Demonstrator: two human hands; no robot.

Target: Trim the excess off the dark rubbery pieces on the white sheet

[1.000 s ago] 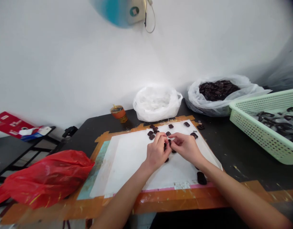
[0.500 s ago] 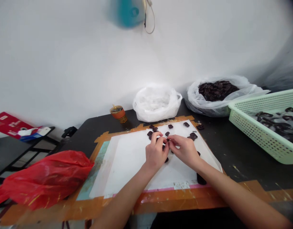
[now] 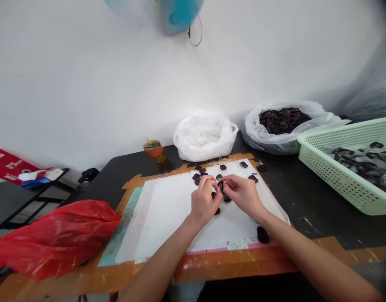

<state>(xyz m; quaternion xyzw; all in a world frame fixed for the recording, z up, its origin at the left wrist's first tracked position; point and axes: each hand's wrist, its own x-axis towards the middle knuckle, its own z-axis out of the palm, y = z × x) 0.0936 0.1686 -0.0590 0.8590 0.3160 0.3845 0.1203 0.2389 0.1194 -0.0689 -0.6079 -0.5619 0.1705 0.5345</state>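
Observation:
Over the white sheet, my left hand and my right hand meet fingertip to fingertip. Between them they pinch a small dark brown plastic-looking piece, partly covered by the fingers. Similar dark pieces lie around: a cluster beyond my left hand, one piece just below the fingertips, another piece beyond my right hand. A larger black item rests near the sheet's front edge by my right forearm.
At the back stand a white plastic bag, a bag of dark pieces and an orange-brown cup. A pale green basket with dark parts is on the right. A red plastic bag lies at left.
Both hands stay together, and the held dark piece now shows more between the fingertips. My right hand has shifted slightly. The whole view has moved a little.

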